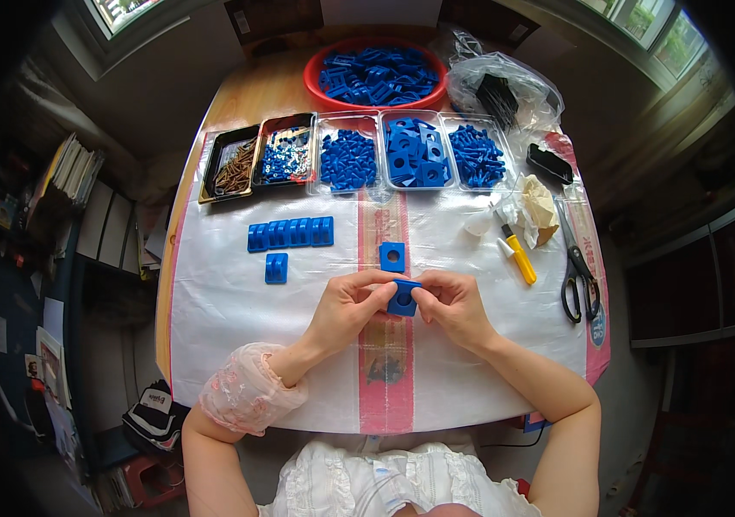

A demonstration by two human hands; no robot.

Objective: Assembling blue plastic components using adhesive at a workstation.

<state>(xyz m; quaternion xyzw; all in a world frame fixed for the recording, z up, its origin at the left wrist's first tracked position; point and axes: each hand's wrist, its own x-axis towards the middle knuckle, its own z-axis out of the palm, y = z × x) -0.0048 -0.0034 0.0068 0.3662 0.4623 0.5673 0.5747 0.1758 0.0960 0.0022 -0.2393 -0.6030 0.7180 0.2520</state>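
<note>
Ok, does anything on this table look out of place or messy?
Mostly tidy. One blue block lies alone below the neat row of blocks, and a crumpled wad of paper sits by the yellow tool. Both hands hold a blue part.

Open sheet (238,319) lies left of both hands; a square blue block (392,256) sits just ahead.

Wooden worktop (238,95) mostly covered by a white plastic sheet (229,293) with pink stripes. On it: a row of trays (348,159) with blue parts, a red bowl (376,73) of more, a line of blue blocks (290,233), scissors (577,274), a yellow cutter (518,257).
</note>
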